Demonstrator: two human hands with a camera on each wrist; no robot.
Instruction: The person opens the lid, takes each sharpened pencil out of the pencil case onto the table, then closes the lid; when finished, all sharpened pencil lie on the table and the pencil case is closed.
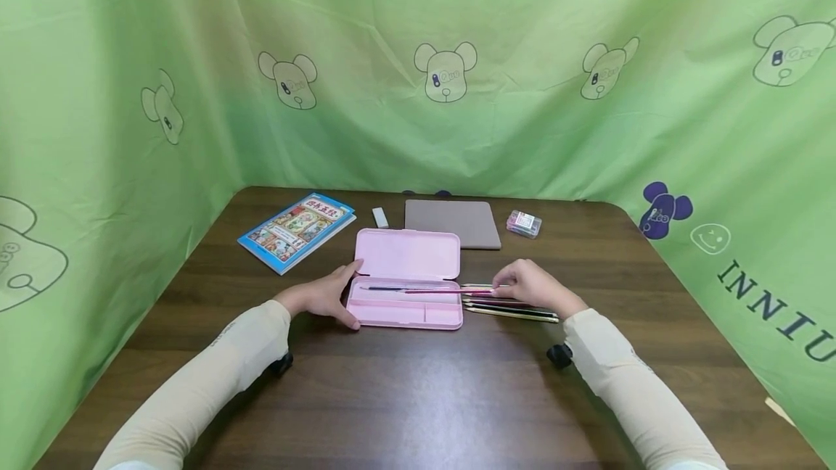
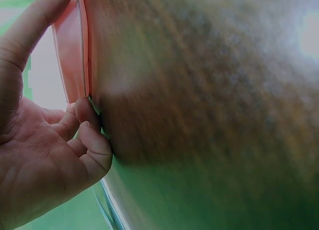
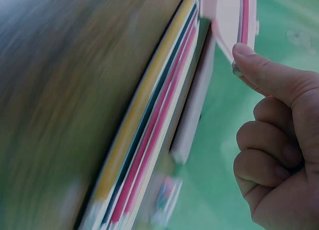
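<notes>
A pink pencil case [image 1: 385,314] lies with its lid [image 1: 408,254] raised at the middle of the table. My left hand [image 1: 324,294] holds its left end, thumb at the near corner and fingers at the hinge side; the left wrist view shows the fingertips against the case's pink edge [image 2: 72,51]. With thumb and forefinger my right hand [image 1: 532,286] pinches the ends of pencils, one dark and one pink-red [image 1: 451,291], whose points reach over the case's long back compartment. Below that hand several more pencils [image 1: 512,312] lie beside the case, yellow, dark and pink ones [image 3: 144,125].
Behind the case are a grey flat notebook [image 1: 480,223], a white eraser [image 1: 380,217] and a small clear box [image 1: 525,224] with colourful contents. A blue-edged picture book [image 1: 297,231] lies at the back left. Green curtain [image 1: 522,143] surrounds the wooden table [image 1: 392,397].
</notes>
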